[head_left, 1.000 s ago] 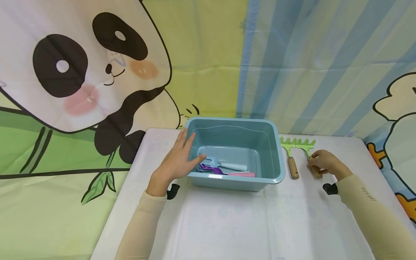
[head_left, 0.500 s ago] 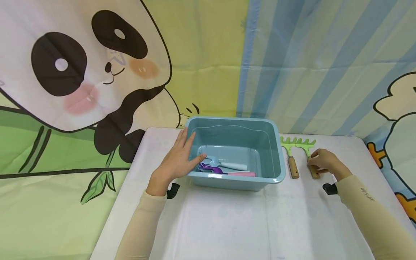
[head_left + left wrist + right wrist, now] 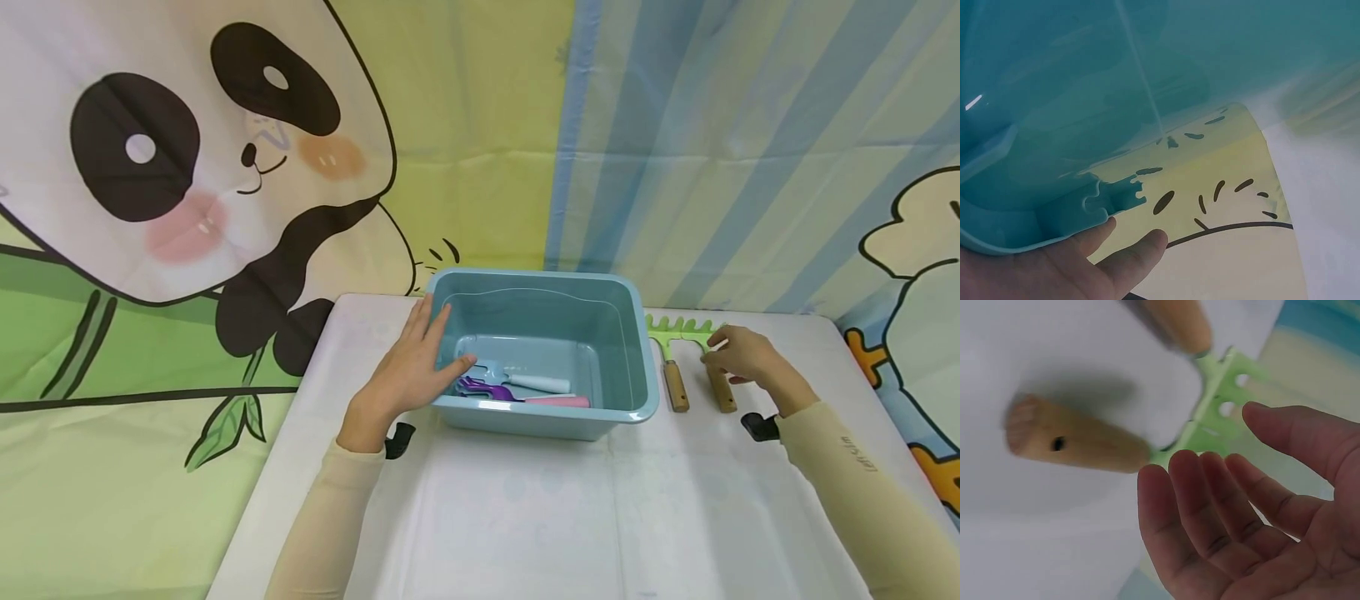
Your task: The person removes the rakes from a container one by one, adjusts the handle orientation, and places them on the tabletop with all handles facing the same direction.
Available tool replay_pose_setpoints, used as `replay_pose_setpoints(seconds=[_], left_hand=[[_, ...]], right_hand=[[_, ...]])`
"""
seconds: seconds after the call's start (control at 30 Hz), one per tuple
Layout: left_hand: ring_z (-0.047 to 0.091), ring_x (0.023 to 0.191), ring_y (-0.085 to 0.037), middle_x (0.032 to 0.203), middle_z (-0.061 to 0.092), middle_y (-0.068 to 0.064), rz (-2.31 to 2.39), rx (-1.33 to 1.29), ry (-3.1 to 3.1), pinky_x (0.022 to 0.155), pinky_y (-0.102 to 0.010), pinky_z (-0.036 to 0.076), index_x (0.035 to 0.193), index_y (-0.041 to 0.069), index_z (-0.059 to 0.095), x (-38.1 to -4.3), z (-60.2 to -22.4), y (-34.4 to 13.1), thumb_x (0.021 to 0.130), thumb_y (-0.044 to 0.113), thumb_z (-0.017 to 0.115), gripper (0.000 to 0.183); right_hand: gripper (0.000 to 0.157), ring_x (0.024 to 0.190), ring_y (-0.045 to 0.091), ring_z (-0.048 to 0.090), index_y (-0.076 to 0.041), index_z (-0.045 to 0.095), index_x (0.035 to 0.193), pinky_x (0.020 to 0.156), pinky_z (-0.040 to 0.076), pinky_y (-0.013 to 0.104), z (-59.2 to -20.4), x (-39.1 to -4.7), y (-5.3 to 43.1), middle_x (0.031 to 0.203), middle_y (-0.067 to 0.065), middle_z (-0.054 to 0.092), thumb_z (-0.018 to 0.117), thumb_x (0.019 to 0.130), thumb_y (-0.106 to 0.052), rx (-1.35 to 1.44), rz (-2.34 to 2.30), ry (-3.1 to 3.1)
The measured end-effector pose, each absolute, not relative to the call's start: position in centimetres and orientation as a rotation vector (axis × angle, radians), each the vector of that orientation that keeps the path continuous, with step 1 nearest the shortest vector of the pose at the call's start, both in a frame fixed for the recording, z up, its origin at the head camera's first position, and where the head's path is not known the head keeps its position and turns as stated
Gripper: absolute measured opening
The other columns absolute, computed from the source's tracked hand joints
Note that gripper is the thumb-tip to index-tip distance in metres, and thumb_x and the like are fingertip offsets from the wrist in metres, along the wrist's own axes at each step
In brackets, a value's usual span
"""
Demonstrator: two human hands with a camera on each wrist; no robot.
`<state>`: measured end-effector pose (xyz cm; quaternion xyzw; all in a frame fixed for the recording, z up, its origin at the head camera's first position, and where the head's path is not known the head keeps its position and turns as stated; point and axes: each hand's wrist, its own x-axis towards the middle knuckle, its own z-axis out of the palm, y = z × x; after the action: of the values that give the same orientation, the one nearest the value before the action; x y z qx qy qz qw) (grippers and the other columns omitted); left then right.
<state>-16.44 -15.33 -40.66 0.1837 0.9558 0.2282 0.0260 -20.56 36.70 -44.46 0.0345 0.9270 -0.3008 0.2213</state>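
Note:
My left hand (image 3: 408, 367) rests with straight, spread fingers on the left rim of a blue plastic tub (image 3: 540, 312). In the left wrist view, its fingers (image 3: 1138, 259) lie along the outside of the tub wall. To the right of the tub lie two small hand rakes with green heads and wooden handles: a left rake (image 3: 677, 387) and a right rake (image 3: 722, 392). My right hand (image 3: 750, 358) hovers over the right rake's neck, fingers loosely bent. The right wrist view shows its thumb apart from the fingers and nothing gripped, beside a wooden handle (image 3: 1079, 434).
Inside the tub lie a purple fork-like tool (image 3: 491, 390), a pink handle (image 3: 558, 402) and a light blue handled tool (image 3: 538, 383). The tub stands near the back edge of the white table (image 3: 525, 517), against a printed curtain (image 3: 480, 150).
My right hand has left the right rake's wooden handle and moved up towards its green head. That rake's handle end has shifted slightly left. The left hand has stayed put.

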Motion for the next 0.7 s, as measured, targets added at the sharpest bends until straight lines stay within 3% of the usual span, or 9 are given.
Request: replay_pose_setpoints(seconds=[0.2,0.43,0.7], left_hand=[[-0.014,0.151,-0.022,0.167,-0.009,-0.010,0.699,0.568,2.959,0.115,-0.055,0.022,0.162,0.013,0.011,-16.4,-40.6,-15.3,0.094,0.074,0.043,0.097],[-0.018,0.149,-0.017,0.167,-0.009,-0.010,0.702,0.563,2.956,0.116,-0.054,0.021,0.162,0.015,0.009,-16.4,-40.6,-15.3,0.093,0.074,0.042,0.097],[-0.017,0.150,-0.018,0.167,-0.009,-0.010,0.698,0.559,2.955,0.115,-0.055,0.022,0.162,0.014,0.011,-16.5,-40.7,-15.3,0.093,0.074,0.042,0.097]], right_hand=[[0.054,0.106,0.047,0.060,0.017,0.042,0.136,0.077,0.058,0.047,-40.9,-20.4,34.6,0.128,0.039,0.052,0.060,0.101,-0.020,-0.033,-0.955,2.564],[0.051,0.094,0.030,0.064,0.010,0.048,0.134,0.079,0.058,0.045,-35.6,-20.1,31.4,0.119,0.027,0.059,0.061,0.102,-0.028,-0.221,-1.053,2.588],[0.050,0.098,0.029,0.066,0.002,0.051,0.137,0.083,0.057,0.043,-31.9,-20.2,26.2,0.121,0.020,0.060,0.064,0.100,-0.030,-0.353,-1.087,2.542]])
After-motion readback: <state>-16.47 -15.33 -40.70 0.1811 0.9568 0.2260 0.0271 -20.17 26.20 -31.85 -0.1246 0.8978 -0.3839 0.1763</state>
